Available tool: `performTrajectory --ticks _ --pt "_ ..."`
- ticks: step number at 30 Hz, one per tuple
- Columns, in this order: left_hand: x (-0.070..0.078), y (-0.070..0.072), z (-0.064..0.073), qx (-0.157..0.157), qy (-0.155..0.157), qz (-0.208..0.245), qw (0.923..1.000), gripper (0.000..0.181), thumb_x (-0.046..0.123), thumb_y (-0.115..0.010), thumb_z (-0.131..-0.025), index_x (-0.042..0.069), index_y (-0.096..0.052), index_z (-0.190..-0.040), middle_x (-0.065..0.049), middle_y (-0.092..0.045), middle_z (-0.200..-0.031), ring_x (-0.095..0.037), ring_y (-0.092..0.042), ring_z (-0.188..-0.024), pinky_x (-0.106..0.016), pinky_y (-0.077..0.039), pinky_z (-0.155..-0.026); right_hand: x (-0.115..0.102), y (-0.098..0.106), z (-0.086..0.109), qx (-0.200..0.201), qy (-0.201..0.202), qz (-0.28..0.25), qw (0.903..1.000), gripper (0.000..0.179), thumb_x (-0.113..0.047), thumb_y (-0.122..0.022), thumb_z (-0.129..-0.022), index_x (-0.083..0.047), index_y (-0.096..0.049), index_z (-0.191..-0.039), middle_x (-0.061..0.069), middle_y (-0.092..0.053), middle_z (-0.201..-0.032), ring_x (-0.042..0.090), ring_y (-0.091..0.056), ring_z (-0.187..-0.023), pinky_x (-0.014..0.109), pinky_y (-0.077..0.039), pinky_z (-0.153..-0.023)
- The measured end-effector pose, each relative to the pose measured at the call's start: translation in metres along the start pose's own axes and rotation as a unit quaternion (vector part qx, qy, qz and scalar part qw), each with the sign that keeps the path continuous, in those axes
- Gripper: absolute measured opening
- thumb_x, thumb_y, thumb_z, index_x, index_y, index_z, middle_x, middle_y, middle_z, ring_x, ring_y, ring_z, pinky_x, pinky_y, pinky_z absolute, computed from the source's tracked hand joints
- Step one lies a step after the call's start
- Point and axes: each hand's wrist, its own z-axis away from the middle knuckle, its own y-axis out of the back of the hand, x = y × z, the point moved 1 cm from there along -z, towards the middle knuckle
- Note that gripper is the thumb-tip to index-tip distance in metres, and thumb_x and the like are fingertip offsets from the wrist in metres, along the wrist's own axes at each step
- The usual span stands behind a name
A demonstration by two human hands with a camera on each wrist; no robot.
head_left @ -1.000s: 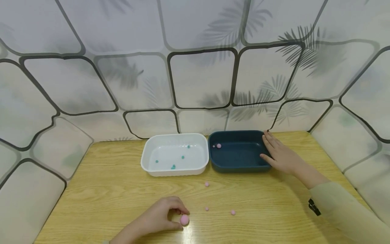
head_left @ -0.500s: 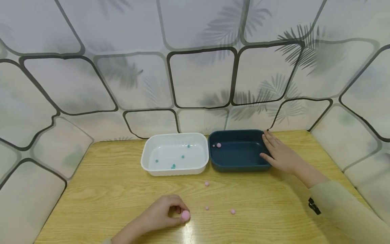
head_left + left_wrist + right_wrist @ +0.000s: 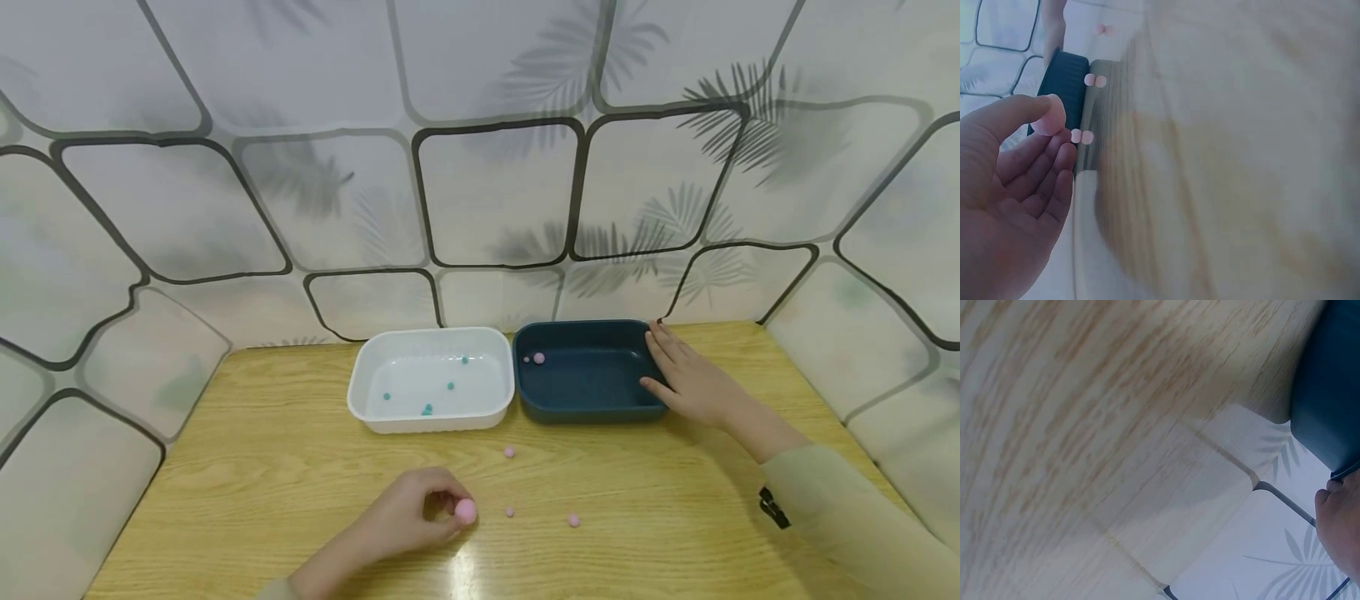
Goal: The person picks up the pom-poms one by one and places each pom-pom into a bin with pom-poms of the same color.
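In the head view my left hand [image 3: 405,517] pinches a large pink ball [image 3: 466,512] between thumb and fingers, just above the table front. The left wrist view shows the same pink ball [image 3: 1052,117] at the thumb tip. Three smaller pink balls lie on the wood: one by the tubs [image 3: 509,452], a tiny one [image 3: 509,512] beside the left hand, and another [image 3: 573,521] farther right. My right hand [image 3: 697,385] rests with straight fingers on the right rim of a dark blue tub [image 3: 600,387]. Inside that tub's left end sit two pink balls [image 3: 539,358].
A white tub [image 3: 427,423] stands left against the blue one and holds several small teal balls [image 3: 451,386]. Both tubs are at the back of the wooden table [image 3: 247,467], near a patterned cloth wall [image 3: 495,200]. Similar cloth walls flank both sides.
My left hand first reached around the large pink ball, then closed on it and carried it forward and slightly right. The right hand has stayed on the blue tub.
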Motion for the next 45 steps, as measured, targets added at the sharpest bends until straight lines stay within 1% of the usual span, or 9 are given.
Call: performTrajectory --ticks 6,8,15,21,26,32,38,42,45 --pt "0.003 0.001 -0.012 0.023 -0.017 -0.008 0.9996 0.014 0.008 -0.083 -0.089 0.011 -0.081 -0.103 0.000 -0.077 -0.093 -0.001 -0.065 -0.086 -0.021 -0.060 -0.080 -0.001 0.000 0.000 -0.001 0.001 0.005 1.0000 0.087 -0.046 -0.053 -0.111 0.013 -0.018 -0.164 0.034 -0.010 -0.174 0.052 -0.014 -0.162 0.067 -0.026 -0.127" --pt "0.005 0.002 -0.015 0.026 -0.019 -0.006 0.9995 0.013 0.008 -0.082 -0.090 0.010 -0.080 -0.103 0.000 -0.077 -0.093 -0.002 -0.066 -0.086 -0.022 -0.060 -0.080 -0.001 0.000 0.000 -0.001 0.001 0.004 1.0000 0.086 -0.045 -0.053 -0.111 0.014 -0.018 -0.164 0.034 -0.010 -0.174 0.052 -0.014 -0.162 0.067 -0.026 -0.127" --pt "0.010 0.004 -0.026 0.035 -0.001 -0.006 0.9994 0.014 0.017 -0.081 -0.095 0.010 -0.080 -0.107 0.000 -0.079 -0.097 -0.004 -0.067 -0.089 -0.024 -0.061 -0.084 -0.001 -0.002 0.000 0.000 -0.001 0.003 1.0000 0.085 -0.044 -0.053 -0.111 0.014 -0.018 -0.164 0.034 -0.009 -0.174 0.052 -0.013 -0.162 0.068 -0.023 -0.128" --pt "0.016 0.006 -0.039 0.047 -0.028 -0.009 0.9985 0.015 0.018 -0.080 -0.096 0.008 -0.080 -0.107 -0.001 -0.078 -0.097 -0.011 -0.069 -0.089 -0.026 -0.062 -0.084 -0.001 -0.001 0.000 0.002 0.001 0.004 1.0000 0.086 -0.044 -0.053 -0.111 0.014 -0.019 -0.164 0.034 -0.010 -0.174 0.052 -0.014 -0.162 0.068 -0.025 -0.128" --pt "0.021 0.009 -0.051 0.053 -0.052 0.002 0.9972 0.017 0.019 -0.078 -0.098 0.007 -0.081 -0.111 -0.002 -0.080 -0.100 -0.009 -0.069 -0.090 -0.030 -0.063 -0.084 -0.001 0.000 0.000 0.001 0.000 0.006 1.0000 0.086 -0.045 -0.054 -0.110 0.013 -0.018 -0.164 0.034 -0.011 -0.174 0.052 -0.015 -0.161 0.067 -0.026 -0.127" --pt "0.024 0.012 -0.064 0.056 -0.030 0.008 0.9979 0.016 0.018 -0.080 -0.096 0.011 -0.080 -0.110 0.000 -0.078 -0.099 -0.006 -0.067 -0.091 -0.029 -0.063 -0.088 0.000 -0.001 -0.001 0.009 0.006 0.012 0.9999 0.086 -0.043 -0.055 -0.110 0.014 -0.020 -0.163 0.034 -0.012 -0.174 0.052 -0.017 -0.161 0.068 -0.026 -0.127" --pt "0.029 0.016 -0.080 0.066 -0.059 0.024 0.9958 0.016 0.009 -0.079 -0.095 0.007 -0.079 -0.111 -0.006 -0.079 -0.103 -0.012 -0.070 -0.093 -0.031 -0.064 -0.087 0.003 -0.003 -0.001 0.008 0.005 0.009 0.9999 0.085 -0.043 -0.054 -0.111 0.013 -0.018 -0.164 0.034 -0.011 -0.174 0.052 -0.015 -0.161 0.068 -0.024 -0.128" --pt "0.032 0.019 -0.094 0.069 -0.056 0.022 0.9958 0.016 0.014 -0.078 -0.098 0.007 -0.079 -0.112 -0.006 -0.078 -0.102 -0.012 -0.070 -0.092 -0.032 -0.064 -0.087 0.004 -0.003 -0.001 0.002 0.003 0.005 1.0000 0.085 -0.043 -0.052 -0.111 0.013 -0.016 -0.164 0.034 -0.008 -0.174 0.052 -0.012 -0.162 0.068 -0.023 -0.128" --pt "0.033 0.022 -0.107 0.072 -0.047 0.027 0.9959 0.018 0.016 -0.078 -0.098 0.007 -0.080 -0.114 -0.007 -0.078 -0.102 -0.014 -0.070 -0.093 -0.039 -0.064 -0.089 0.004 -0.002 -0.001 0.000 0.001 0.001 1.0000 0.086 -0.044 -0.051 -0.112 0.013 -0.015 -0.165 0.034 -0.007 -0.174 0.052 -0.011 -0.162 0.068 -0.023 -0.128"
